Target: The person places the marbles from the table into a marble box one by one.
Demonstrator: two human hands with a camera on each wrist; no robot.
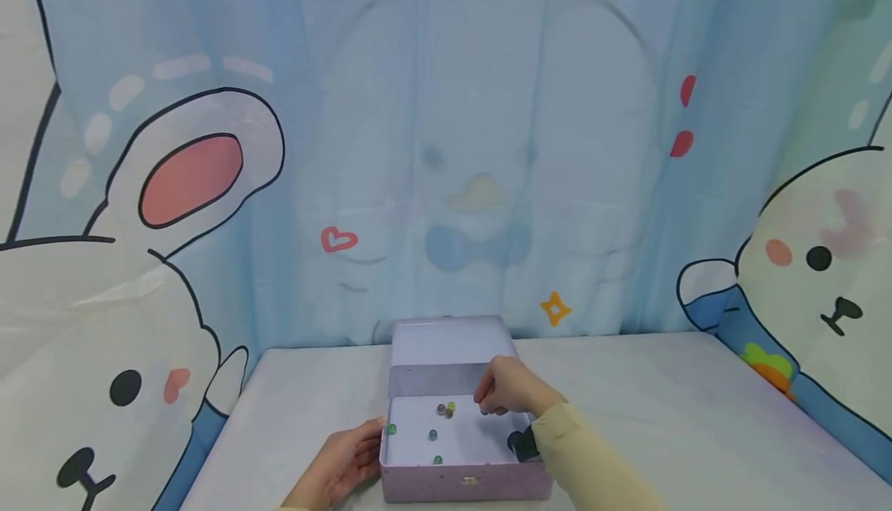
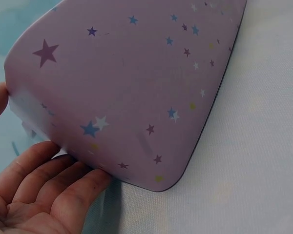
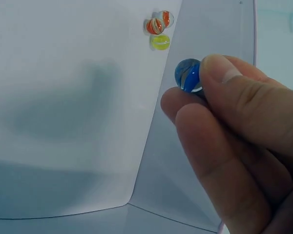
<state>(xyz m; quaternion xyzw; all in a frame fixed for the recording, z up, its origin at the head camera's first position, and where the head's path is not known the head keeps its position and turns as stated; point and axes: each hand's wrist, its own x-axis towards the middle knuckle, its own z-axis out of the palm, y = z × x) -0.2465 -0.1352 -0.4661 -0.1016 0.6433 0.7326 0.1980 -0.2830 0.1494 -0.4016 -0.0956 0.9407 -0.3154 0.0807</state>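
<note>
A shallow lidded box (image 1: 468,484), lilac outside and pale inside, stands with its lid (image 1: 449,341) raised at the back. My left hand (image 1: 348,455) holds the box's left side; in the left wrist view its fingers (image 2: 36,183) are at the lower edge and the thumb is at the opposite edge of the star-printed wall. Above the right part of the box, my right hand (image 1: 514,389) pinches a clear marble with a blue swirl (image 3: 188,75) between thumb and fingers. Beneath, a yellow marble (image 3: 160,42) lies by two orange-and-white marbles (image 3: 155,26).
Inside the box, a green marble (image 1: 392,429) lies near the left wall, a bluish marble (image 1: 433,435) near the middle and another green marble (image 1: 437,460) near the front. The box stands on a white-covered table (image 1: 627,387), before a cartoon-printed curtain (image 1: 474,108).
</note>
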